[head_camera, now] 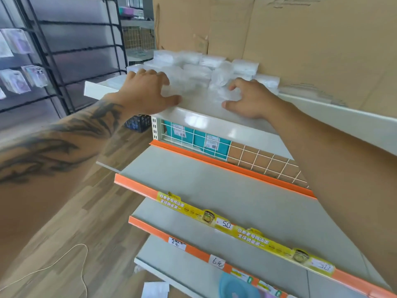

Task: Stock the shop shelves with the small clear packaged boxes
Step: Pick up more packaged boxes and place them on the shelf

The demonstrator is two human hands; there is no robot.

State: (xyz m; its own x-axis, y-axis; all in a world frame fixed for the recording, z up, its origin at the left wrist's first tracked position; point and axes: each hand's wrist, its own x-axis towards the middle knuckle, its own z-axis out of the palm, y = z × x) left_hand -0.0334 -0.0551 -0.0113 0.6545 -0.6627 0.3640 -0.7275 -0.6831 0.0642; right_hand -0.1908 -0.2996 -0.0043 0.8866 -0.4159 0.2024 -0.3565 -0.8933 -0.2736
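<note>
1. Clear packaged boxes [206,68] are sitting heaped on the top shelf [199,102], upper centre of the frame – I'm judging this the arranging step.
2. I'm resting my left hand [144,93] with spread fingers against the heap; my right hand [247,97] is curling loosely over one packet – a firm grasp I cannot confirm.
3. Next I'm likely squaring them into rows; their long axes are lying mixed, mostly across the frame.

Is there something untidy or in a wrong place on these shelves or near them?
Yes. The clear packaged boxes lie in a loose, uneven heap on the top shelf, some tilted, not in rows. On the floor, a thin cord trails loose, and a white paper lies by the shelf base.
</note>
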